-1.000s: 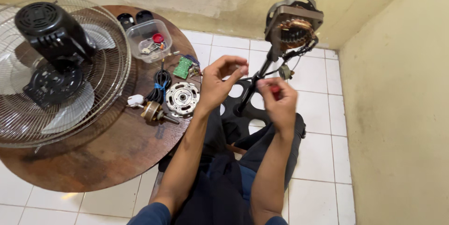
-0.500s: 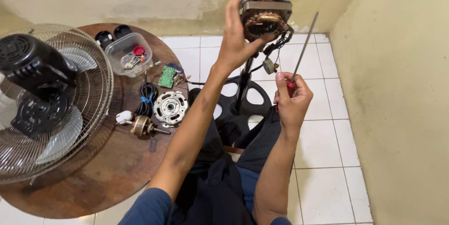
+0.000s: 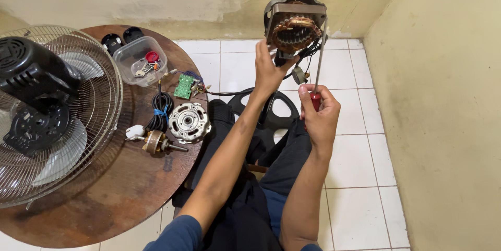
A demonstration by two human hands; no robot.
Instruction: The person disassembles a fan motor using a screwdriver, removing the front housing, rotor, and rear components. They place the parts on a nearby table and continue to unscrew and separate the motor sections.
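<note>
My left hand point(image 3: 270, 71) grips the underside of a fan motor stator point(image 3: 295, 24), a grey frame with copper windings, held up on its stand above the tiled floor. My right hand point(image 3: 319, 115) is closed around the red handle of a screwdriver point(image 3: 319, 52). Its long metal shaft points up, and the tip meets the right edge of the motor frame. Black wires and a small capacitor point(image 3: 299, 75) hang below the motor between my hands.
A round wooden table point(image 3: 130, 183) at left carries a fan point(image 3: 47, 110) lying in its wire guard, a clear plastic box of small parts point(image 3: 140, 61), a green circuit board point(image 3: 183, 86), a coiled black cord point(image 3: 159, 106), a metal motor cover point(image 3: 188, 122) and a rotor point(image 3: 155, 142). A yellow wall stands at right.
My left hand rose from my chest to the motor and took hold of it. My right hand lifted the screwdriver until its tip reached the motor frame.
</note>
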